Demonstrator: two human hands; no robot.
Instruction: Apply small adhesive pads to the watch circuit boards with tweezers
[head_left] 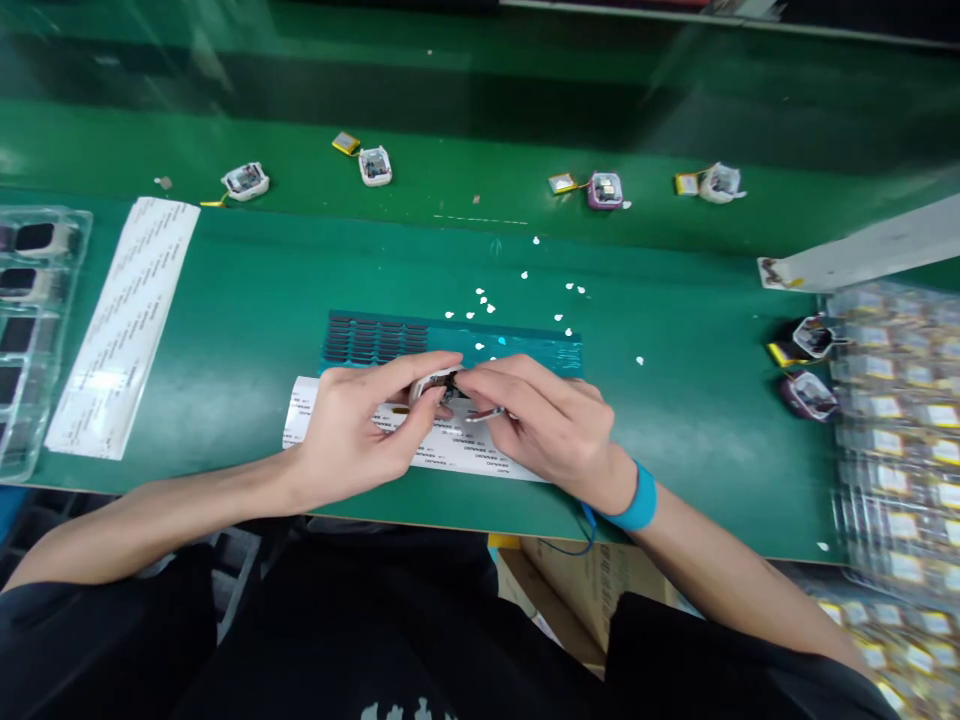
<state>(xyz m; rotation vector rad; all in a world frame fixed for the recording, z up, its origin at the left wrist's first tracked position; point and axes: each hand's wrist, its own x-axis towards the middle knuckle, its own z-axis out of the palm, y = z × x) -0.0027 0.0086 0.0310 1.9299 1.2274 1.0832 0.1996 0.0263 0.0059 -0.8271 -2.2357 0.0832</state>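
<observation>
My left hand [360,425] is closed round a small white smartwatch case [424,384], with the thumb and fingers on its edges. Dark inner parts [451,384] show at the case's open side. My right hand [551,415] meets it there, fingertips pinched against those dark parts. From under the right fingers a slim metallic piece [486,414] sticks out; its kind is unclear. Both hands are over a white printed strip sheet [480,458]. Behind them lies a blue-green sheet [450,330] with rows of dark strips at its left. A blue wrist band [640,497] circles my right wrist.
Small white stickers [524,275] are scattered beyond the hands. Opened watch cases [375,167] with yellow-edged batteries line the back; a purple case [808,396] sits right. Clear trays [892,440] stand at right, another tray [37,340] at left beside a white sheet [124,325].
</observation>
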